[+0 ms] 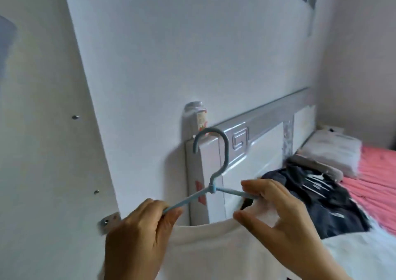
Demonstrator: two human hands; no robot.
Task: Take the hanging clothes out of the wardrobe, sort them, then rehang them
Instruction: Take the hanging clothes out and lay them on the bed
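Both hands fill the bottom of the view, each closed on one arm of a pale blue hanger (211, 181). On the near side, the left hand (137, 234) curls its fingers and thumb around the tip of the hanger's left arm, the blue rod coming out just above the thumb. Across from it, the right hand (276, 213) pinches the other arm between its fingers, and the thumb presses the edge of a white shirt (214, 254) — its round neckline sags in a curve directly below the two grips, with the right shoulder of the cloth drawn up over the hanger arm where the fingers hold it. Whether the left arm of the hanger is already inside the neck hole is hard to tell, since the hand covers that end. Above the grips, the hook rises upright and free, touching nothing.

Beyond the right hand lies a dark navy garment (317, 196) with white markings, spread on a pink bedsheet (377, 172); a grey piece of clothing (315, 166) and a folded white bundle (334, 148) lie farther off. Behind the hook stands a white and silver headboard (257, 151) against the wall — and left of the left hand runs a white wardrobe panel (53, 129) with small metal studs.
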